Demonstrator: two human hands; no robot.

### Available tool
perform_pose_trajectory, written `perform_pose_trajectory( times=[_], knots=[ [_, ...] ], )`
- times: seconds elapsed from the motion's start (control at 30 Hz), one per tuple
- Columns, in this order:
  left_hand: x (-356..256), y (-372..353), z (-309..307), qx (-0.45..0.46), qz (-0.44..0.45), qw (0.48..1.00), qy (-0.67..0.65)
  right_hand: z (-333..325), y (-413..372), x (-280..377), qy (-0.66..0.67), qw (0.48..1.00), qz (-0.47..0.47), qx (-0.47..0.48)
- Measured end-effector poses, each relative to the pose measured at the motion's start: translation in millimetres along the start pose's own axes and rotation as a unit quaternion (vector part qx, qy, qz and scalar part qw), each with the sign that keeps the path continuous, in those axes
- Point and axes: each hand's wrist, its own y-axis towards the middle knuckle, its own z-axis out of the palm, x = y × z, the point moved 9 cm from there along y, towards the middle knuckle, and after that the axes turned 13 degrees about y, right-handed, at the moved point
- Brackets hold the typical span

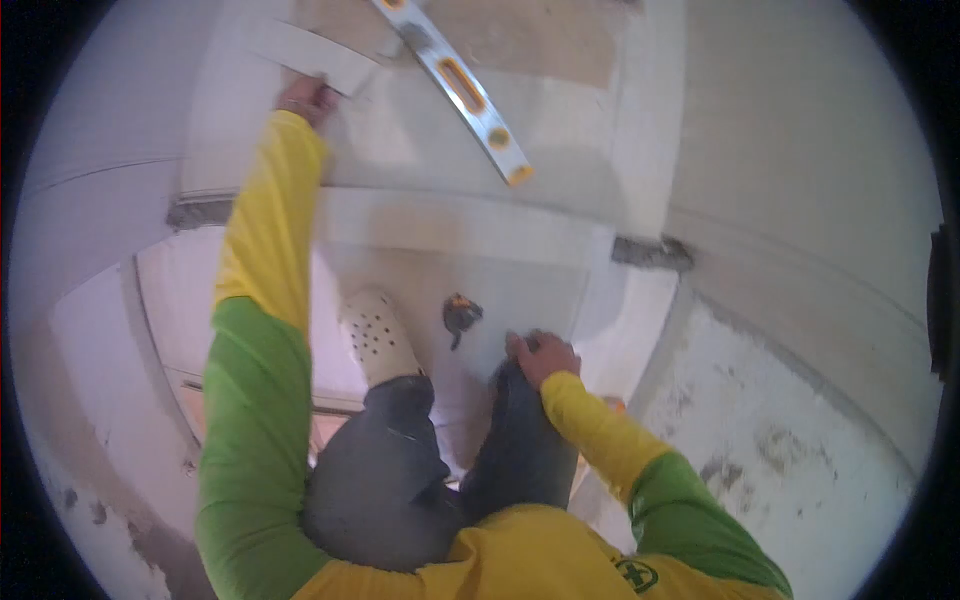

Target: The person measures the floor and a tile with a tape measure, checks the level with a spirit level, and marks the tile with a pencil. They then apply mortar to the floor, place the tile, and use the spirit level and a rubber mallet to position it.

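Observation:
My left hand (pixel 308 98) reaches far forward with its fingers closed, at the edge of a pale flat strip (pixel 325 55). A thin dark tip shows beside its fingers, too small to name. To its right, a silver spirit level (pixel 434 62) with yellow-orange fittings lies diagonally on the pale surface. My right hand (pixel 545 357) rests on my right knee, fingers laid over the trouser cloth, holding nothing. Between my white clog (pixel 380 340) and that knee lies a dark tape measure (pixel 460 314) with orange parts.
Pale walls rise at left (pixel 100 120) and right (pixel 800 150). A step edge (pixel 450 198) crosses in front of me, with rough grey gaps (pixel 650 252) at its ends. Brownish patches (pixel 530 35) mark the far surface. The lower right wall (pixel 770 420) is stained.

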Motion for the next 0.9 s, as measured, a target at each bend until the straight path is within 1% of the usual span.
perform_pose_trajectory(
  times=[0.03,0.07,0.1,0.13,0.17,0.2,0.23,0.27,0.3,0.33,0.37,0.4,0.43,0.47,0.5,0.53,0.6,0.67,0.7,0.73,0.77,0.8,0.83,0.87,0.9],
  knots=[
    [12,0,11,-0.026,-0.007,1.0,0.002,0,-2,-1,-0.011,1.0,0.013,0.009],
    [48,14,49,0.005,-0.018,0.992,-0.126,-1,-1,0,-0.023,0.999,0.018,0.016],
    [45,17,56,0.037,-0.032,0.968,-0.247,3,0,-8,-0.022,0.999,0.028,0.019],
    [41,11,61,0.044,-0.032,0.967,-0.249,6,1,-10,-0.024,1.0,0.017,0.004],
    [43,11,48,-0.001,-0.029,0.979,-0.203,6,4,-8,-0.025,1.0,0.0,-0.013],
    [21,3,6,-0.045,-0.026,0.987,-0.153,6,2,-7,-0.023,1.0,-0.003,-0.01],
    [-43,-26,-43,-0.003,-0.075,0.939,-0.335,3,1,-5,-0.016,1.0,-0.004,-0.01],
    [-114,-59,-97,0.018,-0.139,0.854,-0.501,1,1,-2,-0.009,1.0,-0.007,-0.012],
    [-173,-85,-111,0.103,-0.007,0.847,-0.522,0,1,0,-0.008,1.0,-0.015,-0.014],
    [-228,-126,-113,0.216,0.091,0.708,-0.667,2,1,-1,-0.003,1.0,-0.015,0.001],
    [-274,-164,-109,0.309,0.132,0.725,-0.601,3,0,-3,0.002,1.0,-0.013,0.014],
    [-306,-208,-75,0.401,0.065,0.709,-0.577,2,0,-6,0.002,1.0,-0.015,0.008],
    [-327,-237,-55,0.434,0.128,0.817,-0.358,2,-1,-7,0.003,1.0,-0.024,-0.001],
    [-339,-260,-41,0.324,0.217,0.889,-0.239,3,-3,-7,0.003,0.999,-0.032,-0.011],
    [-353,-284,-28,0.2,0.296,0.927,-0.111,3,-5,-9,0.002,0.999,-0.032,-0.017],
    [-358,-299,-15,0.193,0.299,0.928,-0.111,3,-7,-8,0.011,0.999,-0.043,-0.027],
    [-361,-313,-3,0.116,0.308,0.943,-0.046,2,-7,-9,0.019,0.997,-0.06,-0.042],
    [-358,-323,24,0.107,0.299,0.947,-0.042,6,-7,-1,0.022,0.985,-0.154,-0.078],
    [-354,-326,30,0.104,0.288,0.951,-0.037,13,-2,-4,0.017,0.984,-0.161,-0.078],
    [-351,-326,29,0.1,0.282,0.954,-0.035,13,-1,3,0.078,0.967,-0.221,-0.097],
    [-346,-325,31,0.135,0.254,0.951,-0.112,11,0,9,0.139,0.943,-0.28,-0.116],
    [-341,-324,33,0.168,0.221,0.942,-0.19,9,-1,17,0.134,0.941,-0.289,-0.113],
    [-339,-323,19,0.163,0.208,0.946,-0.187,13,-1,22,0.237,0.937,-0.252,-0.047],
    [-335,-325,2,0.164,0.172,0.931,-0.278,22,-2,30,0.335,0.918,-0.21,0.026],
    [-329,-326,-14,0.16,0.132,0.908,-0.364,23,-9,42,0.329,0.918,-0.22,0.041]
  ],
)
